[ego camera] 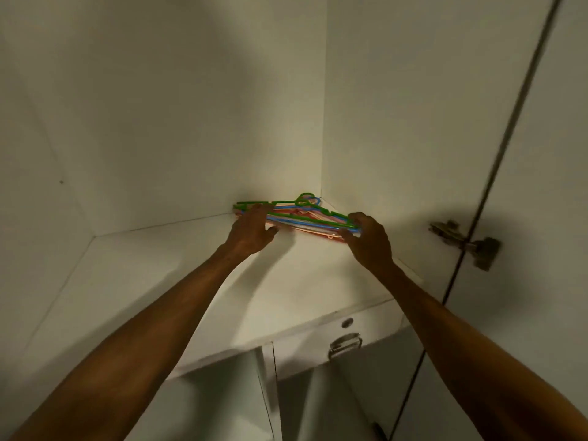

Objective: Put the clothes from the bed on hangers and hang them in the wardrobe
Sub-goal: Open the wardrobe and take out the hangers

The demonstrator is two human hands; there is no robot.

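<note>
A flat stack of several plastic hangers [305, 216], green on top with blue, pink and orange beneath, lies in the back right corner of a white wardrobe shelf [159, 275]. My left hand [253, 230] grips the stack's left end, fingers over the top and thumb below. At the right end, my right hand [369, 238] holds the stack with its fingers curled over the hangers. Their hooks point toward the corner. No clothes or bed are in view.
The wardrobe's white back wall and right side wall [413, 122] close in the shelf. An open door with a metal hinge [467, 241] stands at the right. Below the shelf is a drawer with a metal handle [345, 345] and a lock.
</note>
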